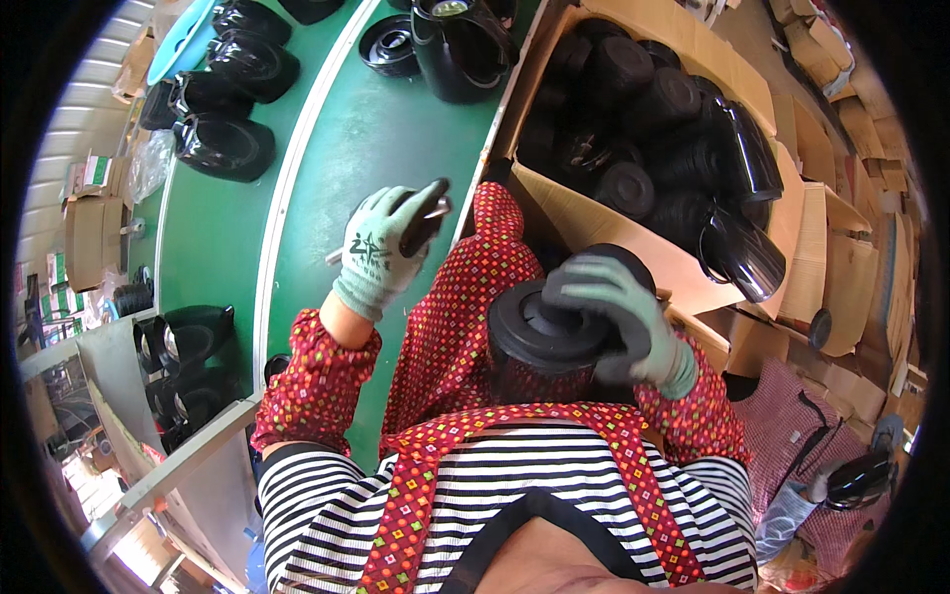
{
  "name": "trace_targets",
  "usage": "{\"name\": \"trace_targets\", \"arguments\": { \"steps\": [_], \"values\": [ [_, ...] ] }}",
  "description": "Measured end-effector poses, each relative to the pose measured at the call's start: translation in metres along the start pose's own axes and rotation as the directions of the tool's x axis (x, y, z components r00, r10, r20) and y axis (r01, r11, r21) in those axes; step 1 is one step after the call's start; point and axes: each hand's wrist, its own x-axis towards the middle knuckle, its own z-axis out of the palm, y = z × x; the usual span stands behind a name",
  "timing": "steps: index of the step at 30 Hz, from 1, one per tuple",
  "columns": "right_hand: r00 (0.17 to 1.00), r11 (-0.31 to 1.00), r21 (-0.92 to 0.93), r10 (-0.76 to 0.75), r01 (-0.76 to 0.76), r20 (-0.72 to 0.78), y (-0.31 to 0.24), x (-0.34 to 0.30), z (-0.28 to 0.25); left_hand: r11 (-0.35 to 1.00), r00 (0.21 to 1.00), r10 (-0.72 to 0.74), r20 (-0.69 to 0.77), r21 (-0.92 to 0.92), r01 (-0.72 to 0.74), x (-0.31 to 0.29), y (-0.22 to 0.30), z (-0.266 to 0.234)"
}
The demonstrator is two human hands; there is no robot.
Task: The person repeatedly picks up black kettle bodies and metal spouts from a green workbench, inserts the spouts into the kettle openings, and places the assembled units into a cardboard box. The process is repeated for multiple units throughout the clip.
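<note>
My left hand, in a pale green glove with dark fingertips, is raised over the green bench. Its fingers are closed round a slim metal tool, whose ends poke out on both sides; the kind is hidden. In my lap, against the red patterned apron, rests a black cylindrical vessel with a round, ringed top. My right hand, gloved alike and slightly blurred, bends its fingers over the edge of that top. Part of another black round piece shows behind the right hand.
To the right, an open cardboard box holds several black vessels and round parts. Shiny black pitcher-like housings line the far left of the green bench. Another black housing and a black round part stand at its far end.
</note>
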Motion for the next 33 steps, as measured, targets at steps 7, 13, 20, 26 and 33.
{"name": "trace_targets", "arguments": {
  "steps": [7,13,20,26,33],
  "values": [
    [0.979,0.986,-0.163,-0.071,0.040,-0.190,-0.013,-0.015,0.044,0.982,0.993,-0.117,0.014,0.152,0.113,-0.078,-0.053,0.043],
    [0.816,0.962,0.250,0.233,-0.112,-0.529,0.008,0.003,0.025,0.971,0.980,-0.200,-0.010,-0.139,0.197,-0.100,0.000,0.003],
    [0.933,0.164,0.986,0.359,-0.023,-0.038,-0.003,0.096,0.058,0.745,0.996,-0.024,-0.084,-0.666,-0.038,-0.144,0.068,-0.061],
    [0.832,0.364,0.903,0.554,-0.230,-0.011,-0.002,0.149,0.133,0.355,0.735,-0.673,-0.090,-0.910,0.214,-0.180,0.022,-0.104],
    [0.894,0.988,0.122,0.142,-0.099,-0.426,0.046,0.107,0.159,0.567,0.307,-0.820,-0.484,-0.760,0.318,-0.150,-0.211,-0.134]
  ]
}}
